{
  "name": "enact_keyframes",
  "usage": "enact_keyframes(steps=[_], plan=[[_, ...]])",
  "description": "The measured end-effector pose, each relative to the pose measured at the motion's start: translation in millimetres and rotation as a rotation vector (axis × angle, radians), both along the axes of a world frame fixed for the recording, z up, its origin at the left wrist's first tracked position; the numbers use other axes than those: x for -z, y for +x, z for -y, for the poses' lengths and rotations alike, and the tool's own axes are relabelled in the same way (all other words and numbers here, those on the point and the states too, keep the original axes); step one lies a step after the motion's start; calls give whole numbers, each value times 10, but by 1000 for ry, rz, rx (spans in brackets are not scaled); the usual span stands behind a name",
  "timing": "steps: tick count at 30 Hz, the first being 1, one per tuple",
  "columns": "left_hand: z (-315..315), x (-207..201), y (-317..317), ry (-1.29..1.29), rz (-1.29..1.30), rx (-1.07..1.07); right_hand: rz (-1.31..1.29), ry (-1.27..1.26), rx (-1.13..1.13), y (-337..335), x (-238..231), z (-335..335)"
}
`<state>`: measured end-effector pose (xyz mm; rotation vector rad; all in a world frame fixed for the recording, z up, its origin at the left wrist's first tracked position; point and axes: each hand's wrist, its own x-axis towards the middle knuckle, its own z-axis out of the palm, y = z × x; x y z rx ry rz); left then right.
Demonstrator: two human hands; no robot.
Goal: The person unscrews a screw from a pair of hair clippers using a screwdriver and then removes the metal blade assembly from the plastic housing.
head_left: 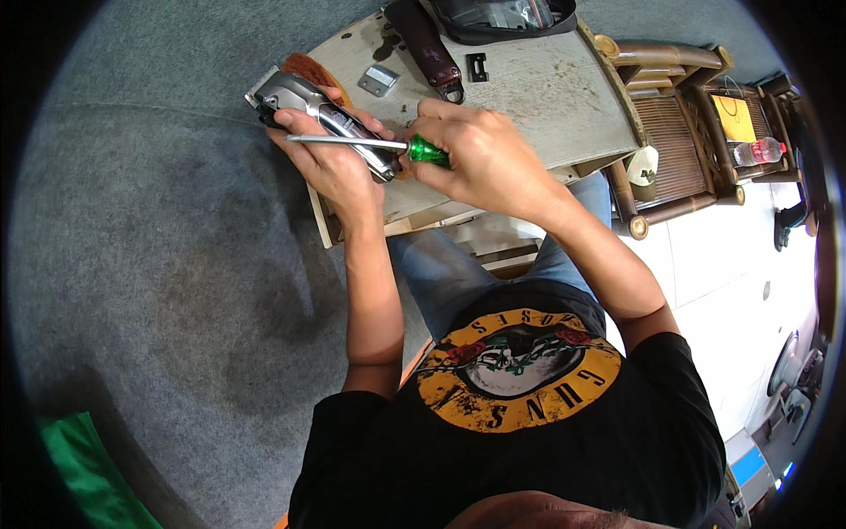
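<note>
My left hand (339,176) holds a silver and black hair clipper (298,93) above the near left part of the table, its head pointing to the far left. My right hand (485,154) is closed around the green handle of a screwdriver (348,140). The metal shaft points left, crossing over the left hand's fingers and the clipper's body. Its tip is beside the left thumb. A loose metal clipper blade (379,80) lies on the table, near a small black bracket-like part (477,67) and a dark maroon clipper housing (426,48).
The worn pale table (573,110) has dark specks on it. A reddish-brown fuzzy object (310,70) is partly behind the clipper. A black case (520,37) stands at the far edge. On the right, bamboo chairs (670,132) hold a cap (642,167) and a plastic bottle (760,152).
</note>
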<state>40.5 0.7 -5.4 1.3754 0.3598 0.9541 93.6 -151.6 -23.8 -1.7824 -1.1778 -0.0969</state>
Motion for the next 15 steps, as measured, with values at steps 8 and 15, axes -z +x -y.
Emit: enact_keyframes(steps=[8, 15], plan=[[-43, -9, 2, -13, -32, 35, 8, 4, 92, -8, -20, 2], [-166, 80, -230, -423, 84, 293, -3, 59, 282, 94, 86, -87]])
